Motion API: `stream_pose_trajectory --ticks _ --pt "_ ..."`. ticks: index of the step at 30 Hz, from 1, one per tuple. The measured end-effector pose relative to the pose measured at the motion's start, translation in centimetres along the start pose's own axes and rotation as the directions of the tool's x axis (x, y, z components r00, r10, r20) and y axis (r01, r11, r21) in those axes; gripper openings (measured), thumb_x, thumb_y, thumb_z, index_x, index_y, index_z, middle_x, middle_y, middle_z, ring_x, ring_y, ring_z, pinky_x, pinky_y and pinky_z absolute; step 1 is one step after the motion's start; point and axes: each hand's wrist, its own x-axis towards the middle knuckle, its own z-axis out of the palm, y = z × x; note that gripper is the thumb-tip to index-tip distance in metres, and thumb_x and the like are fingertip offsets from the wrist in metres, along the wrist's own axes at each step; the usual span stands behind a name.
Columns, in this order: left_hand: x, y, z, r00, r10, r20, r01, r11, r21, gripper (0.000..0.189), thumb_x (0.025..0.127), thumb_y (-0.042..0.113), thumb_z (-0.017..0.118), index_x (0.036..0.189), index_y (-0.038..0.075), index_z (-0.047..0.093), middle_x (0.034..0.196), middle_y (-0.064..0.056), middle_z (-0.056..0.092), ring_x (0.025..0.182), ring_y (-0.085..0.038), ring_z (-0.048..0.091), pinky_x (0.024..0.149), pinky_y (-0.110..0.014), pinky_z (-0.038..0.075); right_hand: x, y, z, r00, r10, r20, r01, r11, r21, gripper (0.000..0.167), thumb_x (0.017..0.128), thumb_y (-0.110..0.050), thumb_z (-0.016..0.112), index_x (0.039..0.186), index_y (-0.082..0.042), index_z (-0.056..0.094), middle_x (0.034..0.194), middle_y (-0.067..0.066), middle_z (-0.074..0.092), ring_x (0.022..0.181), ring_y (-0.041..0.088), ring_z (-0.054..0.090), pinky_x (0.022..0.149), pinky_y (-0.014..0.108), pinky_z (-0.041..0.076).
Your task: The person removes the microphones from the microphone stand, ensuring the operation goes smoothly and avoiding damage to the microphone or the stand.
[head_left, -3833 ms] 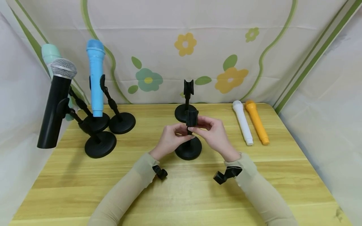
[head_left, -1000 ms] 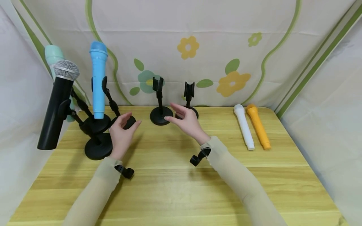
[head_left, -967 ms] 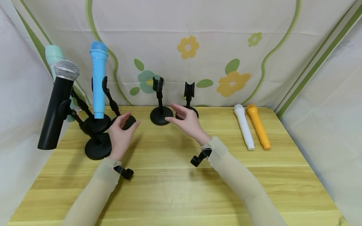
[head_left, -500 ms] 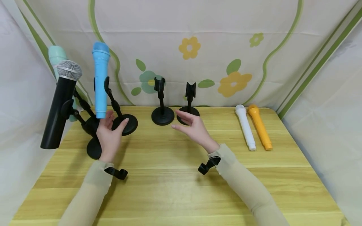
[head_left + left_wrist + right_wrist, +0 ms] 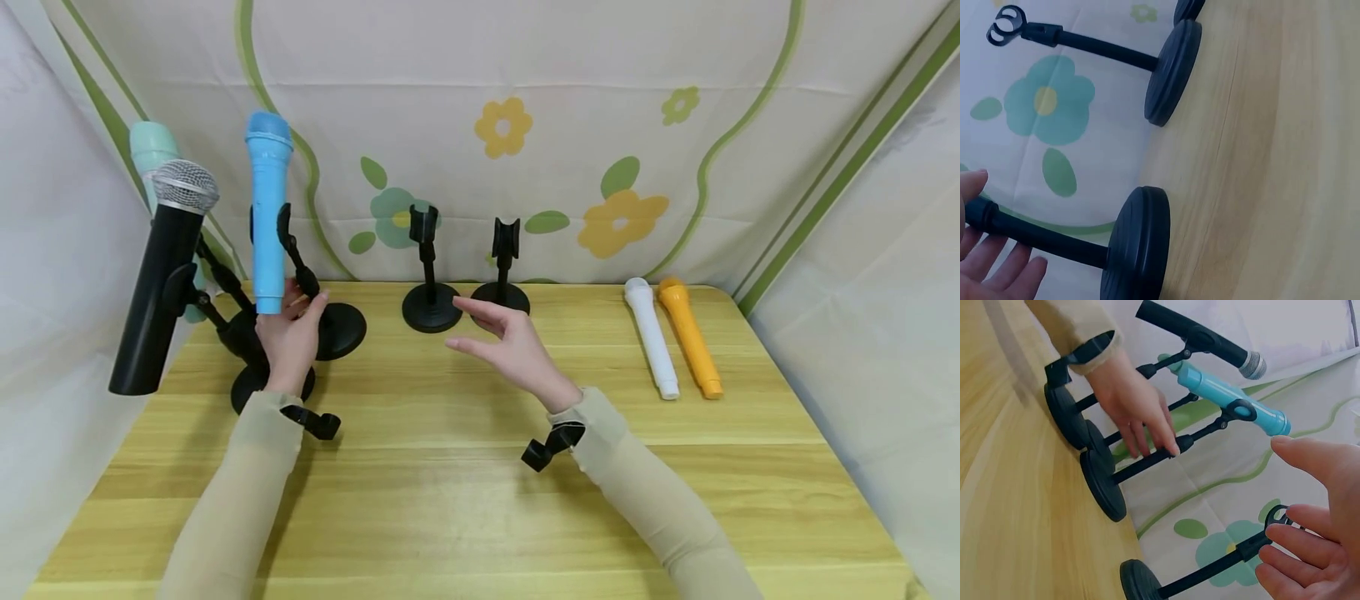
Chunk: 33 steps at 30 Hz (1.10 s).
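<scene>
My left hand [image 5: 288, 342] is at the upright of the microphone stand [image 5: 342, 331] bearing the light blue microphone [image 5: 268, 212]. In the left wrist view its fingers [image 5: 1013, 275] pass behind the black pole [image 5: 1054, 242], the thumb on the other side near the collar. The right wrist view also shows that hand round the pole. My right hand [image 5: 517, 350] hovers with fingers and thumb apart, holding nothing. Just beyond it are two stands without microphones, the left one [image 5: 431, 308] and the right one [image 5: 506, 250].
At the left, a black microphone [image 5: 161, 292] with a silver head and a mint green microphone [image 5: 153, 150] sit tilted in stands crowded together. A white microphone [image 5: 651, 337] and an orange microphone [image 5: 690, 337] lie on the wooden table [image 5: 465, 500] at the right. A flowered curtain hangs behind.
A stand handled earlier by both hands now stands at the back left of the other bare one. My left hand has moved left and forward to the blue microphone's stand. The right hand drew back slightly.
</scene>
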Motion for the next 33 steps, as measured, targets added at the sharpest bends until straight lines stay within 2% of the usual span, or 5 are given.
stream_pose_trajectory --ticks 9,15,22,29,33 --pt "1.1 -1.0 0.6 0.999 -0.024 -0.037 0.021 0.995 -0.094 0.044 0.092 0.018 0.079 0.129 0.002 0.061 0.127 -0.014 0.063 0.111 -0.019 0.063 0.1 -0.03 0.051 0.4 -0.3 0.2 0.999 -0.024 -0.024 0.025 1.0 0.018 0.054 0.091 -0.021 0.081 0.141 -0.011 0.062 0.141 0.002 0.061 0.131 0.017 0.054 0.111 0.036 0.042" --pt "0.9 -1.2 0.6 0.993 0.09 -0.071 -0.092 0.995 -0.028 0.038 0.09 0.021 0.081 0.118 -0.001 0.069 0.113 -0.014 0.07 0.097 -0.011 0.067 0.089 -0.024 0.055 0.4 -0.3 0.3 0.999 -0.025 -0.022 0.025 0.999 0.024 0.054 0.091 -0.02 0.081 0.141 -0.013 0.061 0.141 0.0 0.06 0.132 0.02 0.054 0.111 0.034 0.042" --pt "-0.9 -0.5 0.7 0.955 0.297 -0.031 -0.285 0.937 0.203 0.032 0.094 0.027 0.078 0.094 -0.004 0.071 0.089 -0.016 0.072 0.081 -0.02 0.065 0.074 -0.023 0.048 0.2 -0.3 0.2 0.998 -0.043 -0.034 0.045 0.998 0.048 0.055 0.09 -0.018 0.081 0.141 -0.009 0.061 0.141 0.005 0.061 0.13 0.018 0.055 0.111 0.042 0.042" --pt "-3.0 0.6 1.2 0.903 0.424 0.076 -0.429 0.871 0.239 0.041 0.093 0.026 0.079 0.069 0.004 0.053 0.059 -0.007 0.046 0.052 -0.018 0.036 0.056 -0.031 0.032 -0.1 -0.5 -0.2 0.999 -0.038 -0.038 0.04 0.998 0.049 0.056 0.091 -0.018 0.081 0.142 -0.009 0.06 0.141 0.002 0.06 0.131 0.02 0.055 0.112 0.042 0.041" --pt "-4.4 1.0 1.6 0.904 0.415 0.101 -0.426 0.893 0.147 0.051 0.09 0.023 0.082 0.063 0.01 0.041 0.054 0.0 0.032 0.049 -0.013 0.029 0.052 -0.03 0.026 -0.3 -0.6 -0.3 0.999 -0.036 -0.039 0.038 0.998 0.056 0.056 0.091 -0.017 0.081 0.142 -0.008 0.06 0.141 0.001 0.06 0.132 0.023 0.054 0.112 0.046 0.04"
